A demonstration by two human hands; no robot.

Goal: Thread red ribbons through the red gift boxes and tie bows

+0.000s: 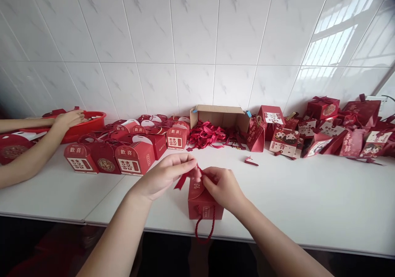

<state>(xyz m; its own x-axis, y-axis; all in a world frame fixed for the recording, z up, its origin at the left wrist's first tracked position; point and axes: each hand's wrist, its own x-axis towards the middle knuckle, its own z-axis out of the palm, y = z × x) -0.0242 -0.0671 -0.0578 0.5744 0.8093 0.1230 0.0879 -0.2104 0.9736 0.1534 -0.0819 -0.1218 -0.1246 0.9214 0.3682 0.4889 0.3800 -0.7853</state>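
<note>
A red box (pixel 206 201) stands on a white table (pixel 293 203) just under the grip, a person's left hand (pixel 168 174) and right hand (pixel 224 186) both clamped on a ribbon (pixel 182 181) at its top. Beyond the grip, loose ribbons (pixel 206 135) spill from a carton (pixel 219 110); to its left, more boxes (pixel 135 157) cluster near a co-worker's hand (pixel 70 117) at a basin (pixel 97 122).

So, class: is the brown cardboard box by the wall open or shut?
The cardboard box is open: its inside shows, red ribbons spilling out.
</note>
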